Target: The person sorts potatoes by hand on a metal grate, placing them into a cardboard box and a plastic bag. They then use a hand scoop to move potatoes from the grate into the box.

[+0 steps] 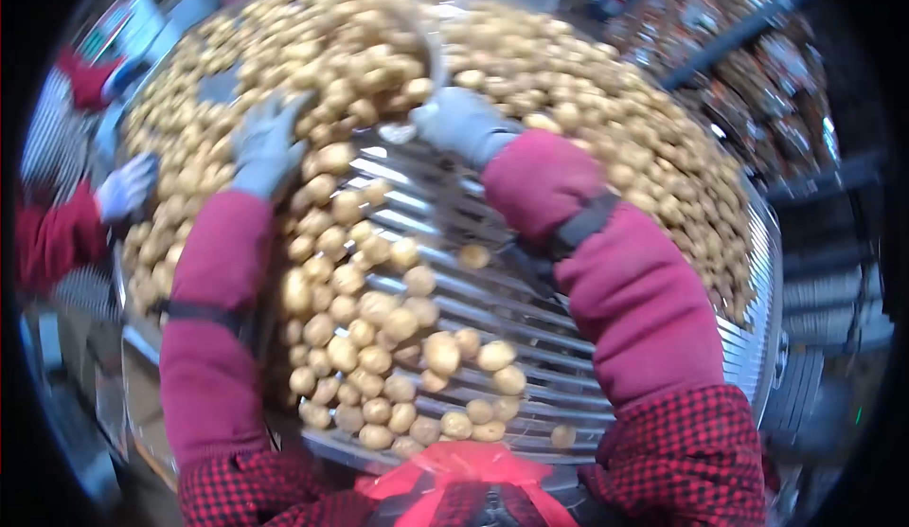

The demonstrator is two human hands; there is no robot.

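The potatoes (379, 357) lay heaped across a wide metal roller bed (540, 314), thick along its far side and down the left, while a patch of bare shiny rollers showed in the middle and toward the right. A smaller cluster sat at the near edge, and one potato lay alone on the rollers between the forearms. The left hand (265, 143), in a grey glove, rested on the pile with its fingers spread wide and flat, grasping nothing. The right hand (461, 125), also gloved, was curled at the edge of the far heap next to a pale curved rim (434, 53); blur hid whether it gripped anything. Both arms wore magenta sleeve covers over red-and-black checked cuffs. Just below the near edge of the bed, a red mesh bag (454, 465) gaped between the arms. At the left side a co-worker's white-gloved hand (123, 186), on a red sleeve, touched the potatoes at the bed's border.
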